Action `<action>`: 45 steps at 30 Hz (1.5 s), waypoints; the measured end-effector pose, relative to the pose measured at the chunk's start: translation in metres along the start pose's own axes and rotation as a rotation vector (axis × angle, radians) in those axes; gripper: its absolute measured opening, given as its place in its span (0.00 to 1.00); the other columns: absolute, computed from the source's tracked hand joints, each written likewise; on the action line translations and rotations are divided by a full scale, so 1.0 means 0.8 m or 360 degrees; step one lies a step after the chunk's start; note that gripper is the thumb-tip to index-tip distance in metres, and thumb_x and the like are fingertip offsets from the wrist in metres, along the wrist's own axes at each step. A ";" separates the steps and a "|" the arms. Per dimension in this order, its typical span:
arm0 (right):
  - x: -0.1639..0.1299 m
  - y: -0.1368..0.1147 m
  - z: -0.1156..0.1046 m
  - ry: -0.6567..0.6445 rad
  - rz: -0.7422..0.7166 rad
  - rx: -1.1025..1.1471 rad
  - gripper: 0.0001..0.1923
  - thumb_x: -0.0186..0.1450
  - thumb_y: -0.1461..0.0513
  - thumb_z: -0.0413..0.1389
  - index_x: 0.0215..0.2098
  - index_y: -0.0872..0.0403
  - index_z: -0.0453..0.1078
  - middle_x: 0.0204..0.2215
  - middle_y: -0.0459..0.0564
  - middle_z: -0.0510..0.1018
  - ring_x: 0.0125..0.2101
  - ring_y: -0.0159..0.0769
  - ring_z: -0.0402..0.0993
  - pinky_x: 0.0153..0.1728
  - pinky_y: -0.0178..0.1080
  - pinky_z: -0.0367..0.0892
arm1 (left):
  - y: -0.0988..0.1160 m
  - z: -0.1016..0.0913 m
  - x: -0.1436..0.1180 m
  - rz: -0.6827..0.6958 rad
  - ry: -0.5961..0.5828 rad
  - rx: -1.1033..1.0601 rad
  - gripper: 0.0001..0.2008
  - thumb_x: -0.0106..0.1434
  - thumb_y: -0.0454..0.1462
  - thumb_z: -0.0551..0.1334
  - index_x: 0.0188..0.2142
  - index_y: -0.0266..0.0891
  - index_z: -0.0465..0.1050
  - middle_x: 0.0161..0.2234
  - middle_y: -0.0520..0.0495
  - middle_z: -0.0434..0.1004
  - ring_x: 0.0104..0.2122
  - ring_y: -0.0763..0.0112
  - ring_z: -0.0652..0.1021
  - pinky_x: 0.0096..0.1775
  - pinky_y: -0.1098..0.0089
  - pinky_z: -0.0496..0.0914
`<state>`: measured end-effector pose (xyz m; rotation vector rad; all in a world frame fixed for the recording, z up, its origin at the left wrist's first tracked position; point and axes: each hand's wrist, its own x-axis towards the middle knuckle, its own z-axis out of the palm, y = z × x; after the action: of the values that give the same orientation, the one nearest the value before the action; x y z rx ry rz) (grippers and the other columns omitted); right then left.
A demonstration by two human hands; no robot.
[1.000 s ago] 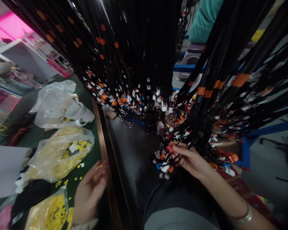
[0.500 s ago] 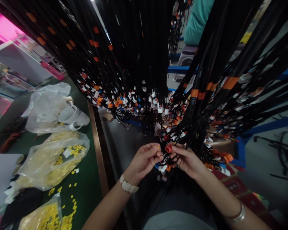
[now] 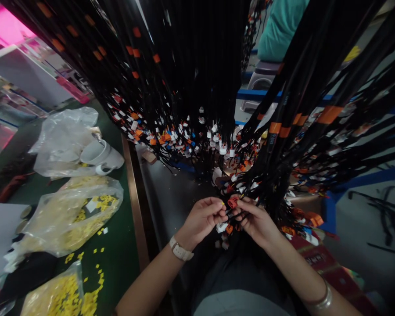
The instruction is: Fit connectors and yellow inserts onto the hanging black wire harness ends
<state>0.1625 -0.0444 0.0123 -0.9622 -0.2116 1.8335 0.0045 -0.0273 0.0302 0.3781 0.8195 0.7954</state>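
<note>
My right hand [image 3: 255,218] pinches a red connector [image 3: 232,201] on the end of a black cable, its open face turned toward the left. Just left of it, my left hand [image 3: 206,218] is closed with thumb and forefinger on a small yellow piece [image 3: 223,203], mostly covered by the fingertips. A narrow gap lies between the yellow piece and the red connector. White and orange connectors [image 3: 222,227] hang below and around both hands, on a thick bundle of black cables [image 3: 266,162].
More black cables [image 3: 184,79] with many connectors hang ahead. On the green table [image 3: 118,245] at left lie plastic bags of yellow pieces [image 3: 66,219], scattered yellow pieces and a white mug [image 3: 102,156]. A blue frame [image 3: 331,210] stands right. Beyond sits a person in green [image 3: 279,35].
My left hand with the yellow piece has come slightly closer to the red connector. The connector's face is turned a little more into view. The whole view has shifted slightly.
</note>
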 end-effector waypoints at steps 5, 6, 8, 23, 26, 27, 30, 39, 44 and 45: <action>0.000 -0.001 -0.004 -0.0035 0.0004 -0.0013 0.13 0.49 0.65 0.65 0.35 0.56 0.76 0.24 0.44 0.78 0.22 0.25 0.71 0.21 0.25 0.67 | -0.006 -0.003 0.004 0.0027 0.0037 0.0032 0.11 0.49 0.32 0.69 0.34 0.31 0.74 0.25 0.49 0.75 0.25 0.77 0.75 0.35 0.73 0.72; 0.000 -0.001 -0.004 -0.0047 -0.0001 -0.0023 0.14 0.49 0.65 0.65 0.35 0.55 0.76 0.25 0.44 0.78 0.22 0.25 0.71 0.22 0.25 0.67 | -0.007 -0.004 0.004 0.0026 0.0045 0.0048 0.11 0.49 0.32 0.69 0.33 0.31 0.74 0.25 0.48 0.75 0.25 0.77 0.76 0.35 0.73 0.71; 0.000 0.000 -0.005 -0.0061 -0.0025 -0.0059 0.14 0.48 0.66 0.65 0.35 0.55 0.76 0.26 0.44 0.78 0.23 0.25 0.71 0.22 0.25 0.68 | -0.008 -0.006 0.004 0.0040 0.0058 0.0069 0.10 0.49 0.32 0.69 0.32 0.31 0.74 0.24 0.48 0.75 0.25 0.76 0.76 0.34 0.73 0.71; -0.001 0.008 -0.005 -0.0024 -0.0066 0.0049 0.14 0.47 0.68 0.66 0.32 0.51 0.75 0.27 0.42 0.78 0.26 0.27 0.74 0.23 0.25 0.68 | -0.002 0.008 -0.004 0.0212 0.0171 0.0351 0.09 0.48 0.35 0.70 0.29 0.32 0.75 0.23 0.49 0.76 0.23 0.77 0.74 0.30 0.74 0.67; -0.003 0.010 -0.002 -0.0002 -0.0070 0.0155 0.12 0.46 0.69 0.66 0.29 0.51 0.75 0.30 0.42 0.80 0.27 0.27 0.75 0.23 0.25 0.69 | -0.001 0.012 -0.005 0.0301 0.0229 0.0494 0.09 0.48 0.35 0.70 0.28 0.33 0.75 0.24 0.49 0.76 0.24 0.79 0.73 0.29 0.77 0.65; -0.003 0.010 -0.001 0.0008 -0.0069 0.0183 0.12 0.46 0.69 0.66 0.28 0.51 0.75 0.31 0.42 0.80 0.27 0.27 0.75 0.24 0.25 0.70 | -0.001 0.013 -0.005 0.0325 0.0234 0.0534 0.08 0.48 0.35 0.69 0.29 0.33 0.75 0.25 0.49 0.77 0.25 0.79 0.73 0.29 0.77 0.65; -0.003 0.011 -0.001 0.0015 -0.0045 0.0218 0.12 0.47 0.69 0.66 0.29 0.50 0.75 0.32 0.43 0.80 0.28 0.27 0.75 0.24 0.26 0.70 | -0.001 0.015 -0.007 0.0362 0.0225 0.0605 0.09 0.49 0.36 0.69 0.29 0.34 0.76 0.27 0.48 0.78 0.27 0.76 0.74 0.32 0.76 0.66; -0.006 0.008 0.003 -0.0005 -0.0009 0.0135 0.15 0.47 0.68 0.66 0.33 0.51 0.75 0.34 0.46 0.80 0.27 0.28 0.72 0.23 0.27 0.69 | -0.005 0.020 -0.007 0.0342 0.0276 0.0666 0.09 0.46 0.36 0.70 0.27 0.34 0.76 0.23 0.51 0.75 0.23 0.79 0.71 0.27 0.78 0.63; -0.005 0.008 0.004 -0.0048 -0.0022 0.0078 0.14 0.49 0.67 0.65 0.34 0.51 0.75 0.34 0.45 0.80 0.27 0.27 0.71 0.24 0.26 0.68 | -0.007 0.022 -0.007 0.0356 0.0286 0.0646 0.10 0.45 0.37 0.70 0.27 0.34 0.76 0.24 0.50 0.76 0.24 0.77 0.72 0.28 0.76 0.64; -0.005 0.008 0.003 -0.0055 -0.0026 0.0063 0.14 0.49 0.66 0.65 0.35 0.50 0.75 0.34 0.45 0.80 0.27 0.27 0.71 0.24 0.26 0.68 | -0.007 0.022 -0.007 0.0355 0.0293 0.0642 0.10 0.45 0.37 0.71 0.27 0.34 0.76 0.24 0.50 0.76 0.24 0.77 0.72 0.28 0.76 0.64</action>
<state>0.1568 -0.0503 0.0130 -0.8998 -0.2033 1.8335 0.0185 -0.0350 0.0411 0.7737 1.1279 0.8796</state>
